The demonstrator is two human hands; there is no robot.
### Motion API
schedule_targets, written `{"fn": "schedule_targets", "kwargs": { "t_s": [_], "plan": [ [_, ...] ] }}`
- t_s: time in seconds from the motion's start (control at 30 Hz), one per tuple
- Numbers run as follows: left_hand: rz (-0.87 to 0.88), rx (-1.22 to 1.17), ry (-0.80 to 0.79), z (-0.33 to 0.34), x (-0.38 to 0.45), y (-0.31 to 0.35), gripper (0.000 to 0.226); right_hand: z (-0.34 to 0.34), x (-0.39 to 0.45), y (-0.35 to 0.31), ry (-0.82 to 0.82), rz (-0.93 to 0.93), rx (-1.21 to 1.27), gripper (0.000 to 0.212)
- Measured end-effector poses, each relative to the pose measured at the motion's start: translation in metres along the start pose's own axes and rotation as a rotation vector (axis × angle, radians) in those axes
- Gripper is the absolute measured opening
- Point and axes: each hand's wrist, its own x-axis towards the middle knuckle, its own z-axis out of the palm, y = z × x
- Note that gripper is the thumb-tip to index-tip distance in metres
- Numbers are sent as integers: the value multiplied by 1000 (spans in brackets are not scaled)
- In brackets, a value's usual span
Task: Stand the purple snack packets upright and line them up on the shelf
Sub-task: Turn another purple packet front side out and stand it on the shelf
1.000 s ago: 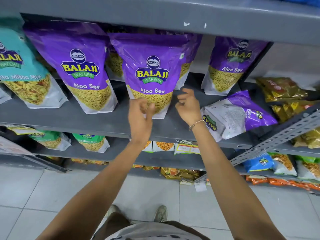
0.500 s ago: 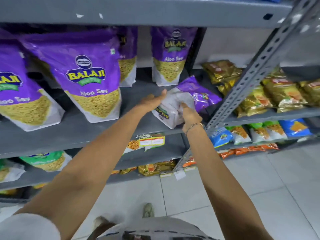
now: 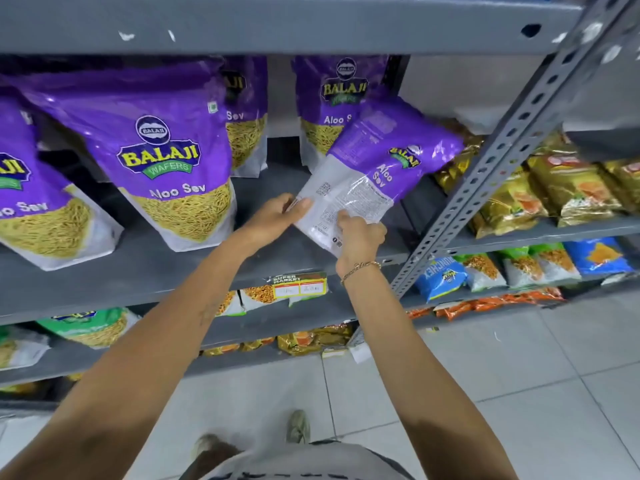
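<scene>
A purple and white glossy plastic Aloo Sev snack packet (image 3: pixel 375 168) is being held tilted, its purple top leaning up and to the right, its white printed lower end pointing down toward the person. It is sitting above the right end of the grey metal shelf (image 3: pixel 145 268), whether touching the shelf cannot be told. The left hand (image 3: pixel 277 216) is gripping the packet's lower left edge, thumb lying on the white panel. The right hand (image 3: pixel 360 237) is closed on the bottom corner, fingers curled around it; a thin chain bracelet (image 3: pixel 360 268) is circling that wrist.

Just behind the tilted packet, a matching purple packet (image 3: pixel 329 109) is standing upright at the back of the shelf. To the left, a large purple Balaji Wafers packet (image 3: pixel 166 157) is standing at the front, leaning slightly, with another purple packet (image 3: pixel 247 126) partly hidden behind it and a further one (image 3: pixel 38 202) cut by the left frame edge.

A grey perforated steel upright (image 3: pixel 502 161) is bounding the shelf on the right. Beyond it, gold foil snack packets (image 3: pixel 554 192) are lying on the neighbouring shelf.
</scene>
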Motion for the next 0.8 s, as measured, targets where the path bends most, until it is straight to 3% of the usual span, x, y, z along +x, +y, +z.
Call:
{"fn": "schedule_targets", "kwargs": {
  "t_s": [0.07, 0.13, 0.2, 0.33, 0.5, 0.7, 0.8],
  "plan": [
    [36, -59, -14, -4, -2, -6, 30, 4, -7, 1, -68, -121, 102, 45],
    [77, -86, -6, -7, -2, -10, 46, 2, -7, 2, -218, -264, 103, 46],
    [92, -110, 43, -8, 2, -12, 62, -5, 6, 0, -384, -424, 9, 49],
    [66, -165, 287, -2, 10, -17, 79, -1, 48, -16, -601, -609, -264, 49],
    [50, -140, 494, 2, 20, -19, 80, 23, 88, -22, -750, -608, -427, 48],
    [5, -21, 471, 11, 19, -30, 66, 29, 115, -2, -795, -532, -541, 51],
    [93, 19, 666, 32, 6, -26, 51, 27, 116, -4, -812, -509, -541, 53]
  ]
}}
